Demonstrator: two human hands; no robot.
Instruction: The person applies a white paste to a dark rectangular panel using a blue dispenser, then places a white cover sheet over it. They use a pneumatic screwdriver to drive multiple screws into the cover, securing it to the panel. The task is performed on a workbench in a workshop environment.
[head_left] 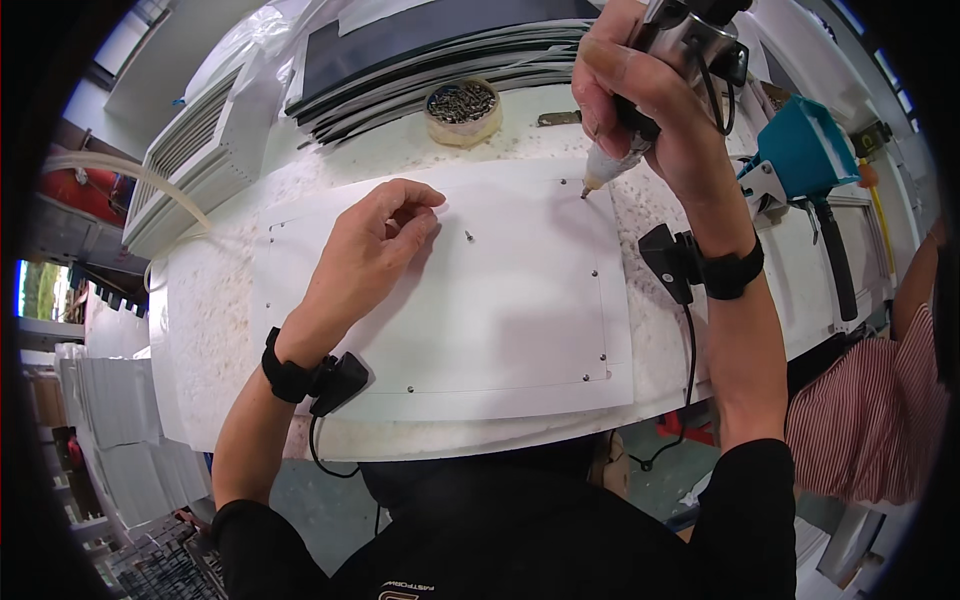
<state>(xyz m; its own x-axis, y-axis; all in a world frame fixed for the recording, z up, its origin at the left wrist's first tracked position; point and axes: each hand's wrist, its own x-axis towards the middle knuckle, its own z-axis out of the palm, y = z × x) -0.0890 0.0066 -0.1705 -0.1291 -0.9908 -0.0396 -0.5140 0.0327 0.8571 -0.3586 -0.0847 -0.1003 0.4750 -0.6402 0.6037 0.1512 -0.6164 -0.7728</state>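
Note:
A white flat panel (500,300) lies on the round worktable, with small screws along its edges. My right hand (650,90) grips a powered screwdriver (690,45), whose tip touches a screw at the panel's far right corner (584,193). My left hand (375,245) rests on the panel's left part, fingers curled and pinched together; whether it holds a screw I cannot tell. One loose screw (468,236) stands on the panel just right of that hand. Both wrists wear black bands with small devices.
A round tub of screws (462,104) sits at the table's far edge, before a stack of dark and white sheets (430,60). A teal tool (800,150) hangs at the right. Another person in a striped top (870,400) is at the right edge.

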